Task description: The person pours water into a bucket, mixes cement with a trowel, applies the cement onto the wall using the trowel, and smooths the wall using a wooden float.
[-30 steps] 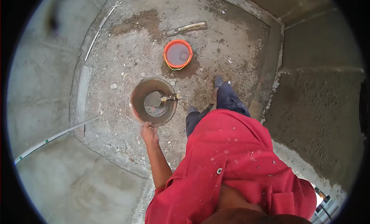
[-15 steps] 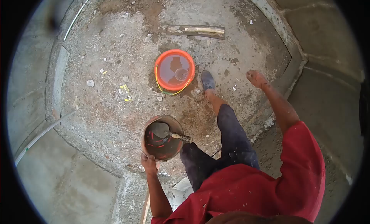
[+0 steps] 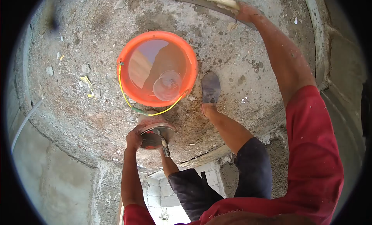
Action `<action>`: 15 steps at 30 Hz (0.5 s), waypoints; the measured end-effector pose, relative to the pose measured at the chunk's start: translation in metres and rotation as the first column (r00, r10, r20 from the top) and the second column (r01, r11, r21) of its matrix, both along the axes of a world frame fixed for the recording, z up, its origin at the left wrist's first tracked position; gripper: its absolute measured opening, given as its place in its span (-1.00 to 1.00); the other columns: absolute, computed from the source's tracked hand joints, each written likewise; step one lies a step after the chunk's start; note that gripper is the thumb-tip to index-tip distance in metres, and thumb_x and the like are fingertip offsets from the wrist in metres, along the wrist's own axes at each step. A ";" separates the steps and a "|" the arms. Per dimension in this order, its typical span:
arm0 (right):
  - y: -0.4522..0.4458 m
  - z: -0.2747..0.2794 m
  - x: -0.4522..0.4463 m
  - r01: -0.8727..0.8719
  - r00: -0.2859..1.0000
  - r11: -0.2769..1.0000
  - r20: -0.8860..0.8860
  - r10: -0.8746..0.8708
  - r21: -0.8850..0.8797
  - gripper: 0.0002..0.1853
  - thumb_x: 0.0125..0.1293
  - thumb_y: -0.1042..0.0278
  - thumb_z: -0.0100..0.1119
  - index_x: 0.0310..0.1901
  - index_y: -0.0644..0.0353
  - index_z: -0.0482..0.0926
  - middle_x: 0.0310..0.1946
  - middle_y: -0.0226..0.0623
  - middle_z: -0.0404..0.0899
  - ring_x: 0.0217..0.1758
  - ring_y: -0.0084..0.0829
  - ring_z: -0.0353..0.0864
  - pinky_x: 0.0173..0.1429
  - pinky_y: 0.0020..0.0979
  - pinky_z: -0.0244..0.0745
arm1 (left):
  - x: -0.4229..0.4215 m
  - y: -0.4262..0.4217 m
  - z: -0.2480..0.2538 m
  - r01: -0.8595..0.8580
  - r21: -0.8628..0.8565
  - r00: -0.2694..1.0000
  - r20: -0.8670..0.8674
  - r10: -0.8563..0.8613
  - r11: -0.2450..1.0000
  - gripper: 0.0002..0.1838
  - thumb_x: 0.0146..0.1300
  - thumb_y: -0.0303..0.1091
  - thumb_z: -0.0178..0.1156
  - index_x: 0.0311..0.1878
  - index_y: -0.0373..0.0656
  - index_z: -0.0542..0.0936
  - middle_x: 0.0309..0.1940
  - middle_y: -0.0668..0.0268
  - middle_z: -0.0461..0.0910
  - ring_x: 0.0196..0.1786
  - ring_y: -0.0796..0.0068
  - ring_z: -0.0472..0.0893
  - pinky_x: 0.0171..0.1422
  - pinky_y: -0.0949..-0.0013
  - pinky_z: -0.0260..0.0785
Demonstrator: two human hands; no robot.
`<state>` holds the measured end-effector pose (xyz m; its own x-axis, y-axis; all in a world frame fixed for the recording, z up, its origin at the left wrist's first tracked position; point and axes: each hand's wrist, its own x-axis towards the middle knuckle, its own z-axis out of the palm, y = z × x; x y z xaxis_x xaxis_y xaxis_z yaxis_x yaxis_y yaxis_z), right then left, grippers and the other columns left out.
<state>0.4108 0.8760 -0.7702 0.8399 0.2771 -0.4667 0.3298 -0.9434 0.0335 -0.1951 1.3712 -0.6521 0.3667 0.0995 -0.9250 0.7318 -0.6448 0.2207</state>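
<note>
My left hand grips the rim of a dirty mortar bucket, tilted with its mouth towards me. A trowel rests in that bucket, its handle sticking out over the rim. At the top of the view my right hand is on the right end of a long plastering float with a pale handle; its fingers are bent round the end and partly hidden. Between the hands stands an orange bucket of cloudy water, with a clear plastic cup in it and a yellow wire handle.
My shod foot stands right of the orange bucket on a rough concrete floor strewn with grit. Yellow scraps lie to the left. A pale pipe and a step edge run along the left side.
I have leaned forward. My right hand has reached up to the float from the open air. The mortar bucket in my left hand has tilted and come close to the orange bucket.
</note>
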 end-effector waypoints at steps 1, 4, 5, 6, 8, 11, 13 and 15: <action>0.001 -0.004 -0.009 0.014 0.999 1.000 0.029 -0.014 -0.013 -0.37 0.35 0.01 0.37 0.36 0.12 0.51 0.22 0.09 0.64 0.26 0.14 0.65 0.35 0.03 0.57 | -0.010 0.004 -0.013 -0.049 -0.010 0.998 0.035 0.049 0.999 -0.31 0.15 -0.68 0.07 0.35 0.05 0.66 0.11 0.09 0.77 0.17 0.00 0.74 0.26 0.11 0.57; 0.005 0.018 -0.039 0.099 0.995 0.995 0.026 -0.099 0.016 -0.54 0.36 0.02 0.38 0.19 0.06 0.63 0.05 -0.07 0.76 0.16 -0.01 0.73 0.24 -0.02 0.62 | -0.011 0.011 -0.024 -0.069 0.011 0.996 0.056 0.069 0.998 -0.27 0.16 -0.61 0.20 0.47 0.00 0.54 0.32 0.00 0.62 0.35 -0.03 0.62 0.42 0.12 0.49; 0.002 0.030 -0.054 0.169 0.984 0.976 -0.083 -0.159 0.134 -0.51 0.35 0.00 0.39 0.21 0.05 0.63 0.04 -0.10 0.76 0.13 -0.06 0.74 0.23 -0.05 0.63 | 0.014 -0.001 -0.004 0.072 0.115 0.995 0.060 -0.080 0.991 -0.23 0.16 -0.59 0.23 0.52 0.00 0.49 0.40 -0.04 0.55 0.42 -0.05 0.57 0.47 0.11 0.45; -0.002 0.042 -0.068 0.247 0.960 0.938 -0.190 -0.204 0.244 -0.49 0.35 -0.02 0.40 0.24 0.05 0.64 0.02 -0.12 0.77 0.10 -0.11 0.75 0.23 -0.07 0.63 | 0.033 -0.006 0.010 0.211 0.218 0.972 0.056 -0.228 0.953 -0.19 0.16 -0.58 0.27 0.56 0.01 0.44 0.48 -0.08 0.47 0.48 -0.06 0.51 0.53 0.10 0.41; -0.005 0.085 -0.102 0.450 0.871 0.850 -0.345 -0.350 0.275 -0.44 0.35 -0.04 0.39 0.29 0.04 0.62 -0.01 -0.09 0.77 0.05 -0.12 0.75 0.20 -0.08 0.64 | 0.039 0.000 0.019 0.229 0.223 0.969 0.037 -0.243 0.947 -0.01 0.12 -0.50 0.43 0.66 -0.01 0.25 0.61 -0.16 0.25 0.61 -0.12 0.33 0.63 0.07 0.31; -0.016 0.181 -0.154 0.615 0.757 0.719 -0.499 -0.422 0.325 -0.40 0.36 -0.02 0.36 0.32 0.13 0.58 -0.06 0.03 0.77 -0.03 -0.03 0.76 0.14 -0.05 0.63 | 0.046 -0.019 0.060 0.155 0.326 0.971 0.122 -0.205 0.932 0.12 0.05 -0.39 0.59 0.68 -0.03 0.20 0.60 -0.12 0.28 0.58 -0.10 0.39 0.59 0.09 0.36; -0.033 0.247 -0.201 0.556 0.824 0.713 -0.397 -0.404 0.428 -0.36 0.34 -0.04 0.35 0.32 0.21 0.55 -0.09 0.12 0.75 -0.05 0.05 0.77 0.11 -0.02 0.62 | 0.030 -0.028 0.094 0.043 0.251 0.969 0.227 -0.102 0.967 0.05 0.12 -0.27 0.58 0.65 -0.08 0.23 0.56 -0.14 0.35 0.53 -0.14 0.45 0.52 0.04 0.40; -0.056 0.284 -0.253 0.590 0.808 0.695 -0.319 -0.496 0.411 -0.32 0.32 -0.11 0.34 0.29 0.24 0.57 -0.07 0.16 0.75 0.00 0.11 0.76 0.12 -0.02 0.62 | -0.005 -0.046 0.137 0.026 0.256 0.970 0.228 -0.087 0.966 -0.07 0.24 -0.18 0.52 0.61 -0.18 0.29 0.53 -0.15 0.39 0.54 -0.15 0.43 0.56 0.03 0.34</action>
<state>0.1579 0.8198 -0.4865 0.8333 0.0187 -0.5525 -0.2893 -0.8369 -0.4646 -0.2004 1.3251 -0.5150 0.5825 0.2886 -0.7599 0.6394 -0.7399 0.2091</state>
